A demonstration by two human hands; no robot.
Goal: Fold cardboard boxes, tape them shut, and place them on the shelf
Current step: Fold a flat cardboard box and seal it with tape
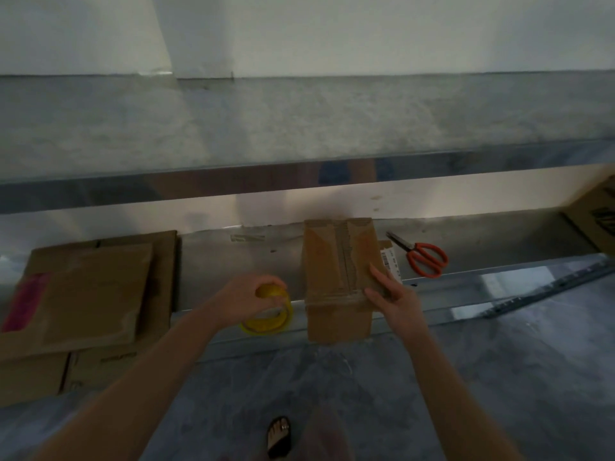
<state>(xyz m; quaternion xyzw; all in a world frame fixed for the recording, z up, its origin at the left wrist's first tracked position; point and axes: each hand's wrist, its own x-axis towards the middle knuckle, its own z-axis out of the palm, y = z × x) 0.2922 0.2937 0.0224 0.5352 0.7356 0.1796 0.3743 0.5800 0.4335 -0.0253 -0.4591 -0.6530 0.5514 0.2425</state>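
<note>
A small brown cardboard box [336, 261] stands on the lower metal shelf [233, 261], its top flaps taped along the middle seam and a clear strip across its near edge. My right hand [387, 292] rests with straight fingers on the box's near right corner. Just left of the box, a yellow tape roll [269, 319] sits at the shelf's front edge, and my left hand [248, 296] grips it from above with curled fingers.
Flattened cardboard boxes [86, 294] lie stacked at the left end of the shelf. Orange-handled scissors [422, 256] lie right of the box. Another cardboard box [595, 214] is at the far right. An upper shelf [299, 128] runs overhead. My sandalled foot [279, 435] stands on the grey floor.
</note>
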